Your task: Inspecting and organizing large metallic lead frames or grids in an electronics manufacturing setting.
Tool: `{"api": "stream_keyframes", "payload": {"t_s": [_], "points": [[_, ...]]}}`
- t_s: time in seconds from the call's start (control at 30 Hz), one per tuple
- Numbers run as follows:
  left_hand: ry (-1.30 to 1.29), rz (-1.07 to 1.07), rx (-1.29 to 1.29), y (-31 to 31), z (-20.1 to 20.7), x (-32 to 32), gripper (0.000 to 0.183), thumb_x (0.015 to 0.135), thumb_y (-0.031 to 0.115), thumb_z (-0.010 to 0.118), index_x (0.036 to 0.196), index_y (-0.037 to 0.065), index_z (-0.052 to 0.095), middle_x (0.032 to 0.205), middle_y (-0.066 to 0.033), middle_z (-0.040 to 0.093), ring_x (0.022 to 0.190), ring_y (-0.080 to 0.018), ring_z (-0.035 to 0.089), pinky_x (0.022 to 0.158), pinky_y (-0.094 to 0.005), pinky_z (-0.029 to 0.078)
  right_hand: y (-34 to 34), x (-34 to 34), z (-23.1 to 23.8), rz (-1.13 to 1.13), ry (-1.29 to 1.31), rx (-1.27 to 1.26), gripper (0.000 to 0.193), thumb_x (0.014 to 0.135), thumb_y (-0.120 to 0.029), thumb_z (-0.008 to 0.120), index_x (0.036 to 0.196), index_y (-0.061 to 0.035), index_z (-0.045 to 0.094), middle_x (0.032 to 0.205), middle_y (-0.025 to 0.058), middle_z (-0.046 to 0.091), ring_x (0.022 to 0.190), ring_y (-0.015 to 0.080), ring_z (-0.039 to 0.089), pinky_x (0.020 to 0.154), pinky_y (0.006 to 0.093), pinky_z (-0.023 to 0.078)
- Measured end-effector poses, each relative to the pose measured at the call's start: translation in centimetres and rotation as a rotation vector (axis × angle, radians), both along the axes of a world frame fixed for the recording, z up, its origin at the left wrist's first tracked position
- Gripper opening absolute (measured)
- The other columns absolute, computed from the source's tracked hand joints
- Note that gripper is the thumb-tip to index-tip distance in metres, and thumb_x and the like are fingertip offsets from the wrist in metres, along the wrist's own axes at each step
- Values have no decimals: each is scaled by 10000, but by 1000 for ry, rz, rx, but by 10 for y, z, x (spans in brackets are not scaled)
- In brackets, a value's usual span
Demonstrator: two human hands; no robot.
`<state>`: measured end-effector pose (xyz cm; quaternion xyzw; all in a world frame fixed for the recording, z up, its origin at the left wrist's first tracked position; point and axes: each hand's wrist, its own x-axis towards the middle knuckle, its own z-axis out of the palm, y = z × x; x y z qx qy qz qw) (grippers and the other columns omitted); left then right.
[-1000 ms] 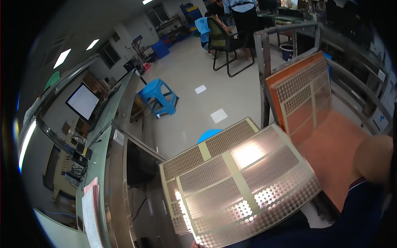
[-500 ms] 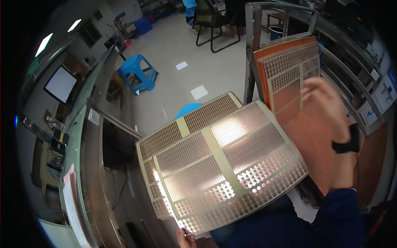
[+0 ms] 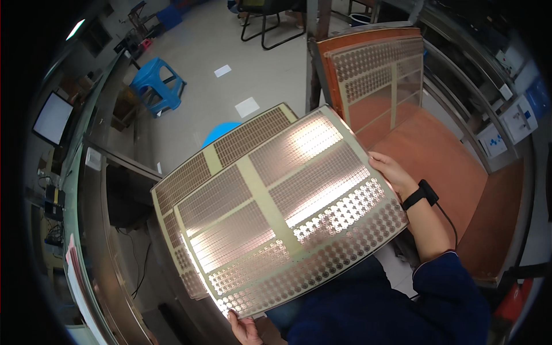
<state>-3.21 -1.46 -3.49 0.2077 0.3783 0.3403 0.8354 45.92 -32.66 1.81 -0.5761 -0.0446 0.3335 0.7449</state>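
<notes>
A large circuit board panel, copper-coloured with a printed pattern of grids and small discs, lies tilted in front of me. My left hand grips its near left corner, fingers partly hidden under the edge. At its right edge, my right hand holds on with the thumb on top; the other fingers are mostly hidden. A second, similar panel shows beneath and beyond the first on its far left side. What supports it is hidden.
To the right, similar panels lean upright against the back of a metal rack with a reddish-brown base board. A blue stool stands on the floor farther off. Along the left runs a workbench with a monitor.
My right hand has come down and left from in front of the leaning panels to grip the held panel's right edge. The whole view has shifted; my left hand keeps the corner.
</notes>
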Motion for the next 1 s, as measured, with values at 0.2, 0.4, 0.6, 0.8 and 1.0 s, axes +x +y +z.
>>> {"api": "stream_keyframes", "payload": {"t_s": [0.2, 0.4, 0.6, 0.8, 1.0], "points": [[203, -47, 329, -19, 29, 15, 299, 926, 174, 534, 1191, 41, 496, 1164, -102, 535, 1063, -202, 509, 913, -365, 413, -1, -3, 19, 62, -42, -1, 356, 946, -156, 483, 1251, 27, 473, 1120, 84, 592, 976, 118, 584, 856, 252, 470], [162, 143, 90, 13, 53, 24, 553, 900, 189, 575, 1379, 44, 339, 1411, -64, 380, 1239, -219, 406, 1050, -383, 324, 5, -10, 31, 42, 157, 104, 402, 954, -166, 463, 1295, 43, 421, 1201, 124, 558, 1039, 153, 577, 875, 263, 481], [-312, 122, 196, 64, 49, 45, 411, 944, 217, 484, 1296, 12, 428, 1317, -151, 476, 1190, -250, 473, 1017, -433, 369, 23, -24, 38, -24, 57, 363, 418, 969, -176, 416, 1333, 26, 375, 1259, 114, 516, 1089, 170, 545, 917, 284, 449], [-383, -188, 301, 6, 57, 132, 472, 943, 258, 478, 1334, 17, 369, 1358, -144, 434, 1239, -277, 428, 1051, -446, 336, 74, -61, 33, -205, 57, 548, 418, 972, -191, 427, 1345, -7, 382, 1257, 68, 516, 1127, 168, 509, 960, 294, 397], [-178, -212, 134, -40, 104, 183, 546, 905, 246, 565, 1362, 38, 350, 1362, -109, 431, 1245, -256, 405, 1066, -409, 310, 110, -106, 55, -19, 135, 641, 427, 963, -177, 436, 1363, -52, 358, 1233, 84, 530, 1113, 201, 523, 951, 359, 415]]}}
